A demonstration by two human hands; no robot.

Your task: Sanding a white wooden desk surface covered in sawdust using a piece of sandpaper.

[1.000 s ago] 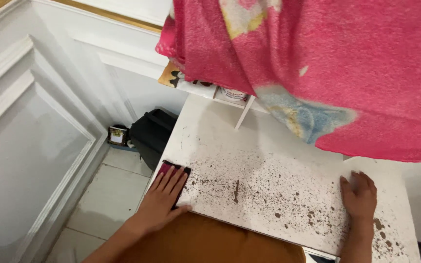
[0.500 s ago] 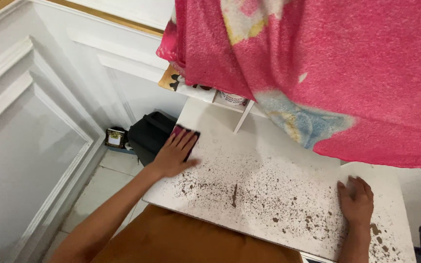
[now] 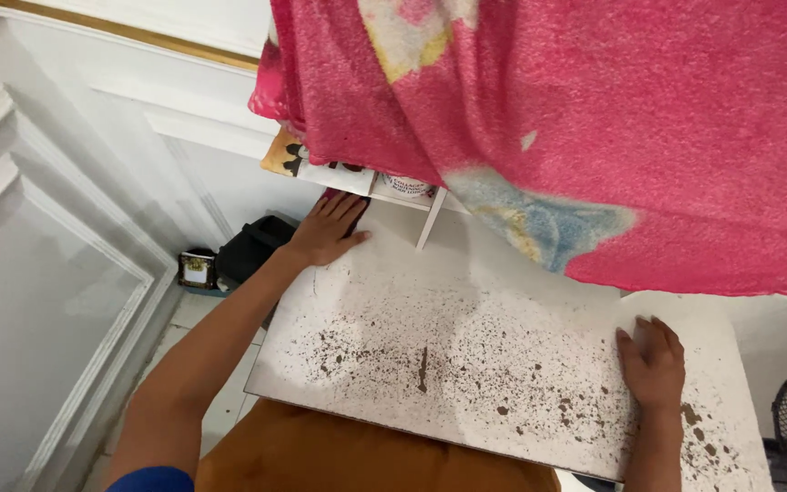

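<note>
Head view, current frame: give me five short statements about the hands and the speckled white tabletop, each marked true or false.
1. The left hand lies at the far left corner of the white tabletop speckled with brown spots, pressing a dark red cloth. True.
2. The right hand holds a spray bottle. False: it rests flat on the tabletop, palm down, holding nothing.
3. A pink fleecy blanket with yellow and blue patches hangs over the far side of the tabletop. True.
4. The brown spots are thickest at the far edge. False: they cluster towards the near edge.
5. A black bag lies on the floor by the white panelled wall. True.
</note>
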